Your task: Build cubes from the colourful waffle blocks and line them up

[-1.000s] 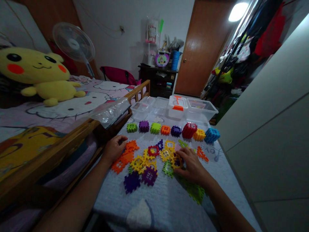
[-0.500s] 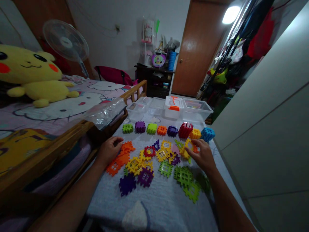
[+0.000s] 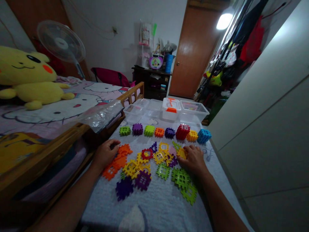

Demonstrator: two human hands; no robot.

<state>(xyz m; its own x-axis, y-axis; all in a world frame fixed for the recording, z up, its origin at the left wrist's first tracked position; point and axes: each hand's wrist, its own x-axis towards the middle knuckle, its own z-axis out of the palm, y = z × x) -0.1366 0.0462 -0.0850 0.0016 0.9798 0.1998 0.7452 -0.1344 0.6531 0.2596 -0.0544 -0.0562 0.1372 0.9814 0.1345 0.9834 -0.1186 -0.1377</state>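
Observation:
My left hand (image 3: pixel 106 155) rests at the left edge of the cloth-covered table, beside several flat orange interlocking building pieces (image 3: pixel 120 161). Its thumb and fingers are apart, with nothing visible between them. On the right, my right hand (image 3: pixel 193 158) has its fingers closed on a yellow interlocking piece (image 3: pixel 182 153), partly hidden by the hand. Between the hands lie loose yellow pieces (image 3: pixel 131 169), a red frame piece (image 3: pixel 147 154) and purple pieces (image 3: pixel 143 179). Green pieces (image 3: pixel 181 178) spread out below my right wrist.
Behind the loose pieces runs a row of stacked pieces, among them a red stack (image 3: pixel 182 132) and a blue stack (image 3: pixel 204 136). Clear plastic boxes (image 3: pixel 194 108) stand at the far end. A wooden bed rail (image 3: pixel 45 145) borders the left, a pale cabinet (image 3: pixel 265 129) the right.
My right hand has shifted left and lower with the yellow piece. Orange pieces formerly visible by its fingers are now out of sight. The left hand stays beside the orange pieces; the view has shifted slightly.

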